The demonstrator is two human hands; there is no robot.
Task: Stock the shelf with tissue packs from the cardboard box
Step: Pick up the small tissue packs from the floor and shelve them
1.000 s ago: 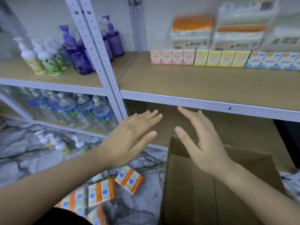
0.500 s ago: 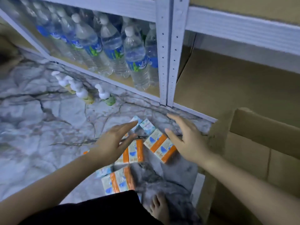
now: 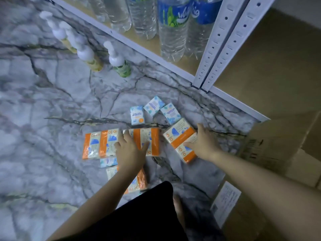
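left hand (image 3: 129, 150): lying palm down with fingers spread on the middle orange-banded tissue pack (image 3: 147, 140), pressing on it, not clenched around it.
right hand (image 3: 204, 143): reaching onto the right orange-banded tissue pack (image 3: 180, 138), thumb and fingers spread over its right edge; whether they are gripping it i cannot tell.
other orange packs: one (image 3: 99, 143) is lying just left of the left hand, another (image 3: 139, 181) is showing partly under the left forearm.
small blue packs (image 3: 153, 106): three are sitting loose on the floor just beyond the orange ones; a fourth (image 3: 107, 161) is peeking out by the left wrist.
floor (image 3: 43, 119): grey marble pattern, carrying all the packs.
cardboard box (image 3: 271, 145): standing open at the right, beside the right forearm.
shelf (image 3: 260, 58): bottom board lying bare behind the white uprights (image 3: 224, 42).
water bottles (image 3: 173, 28): standing on the left bay.
pump bottles (image 3: 119, 61): standing on the floor before that bay.
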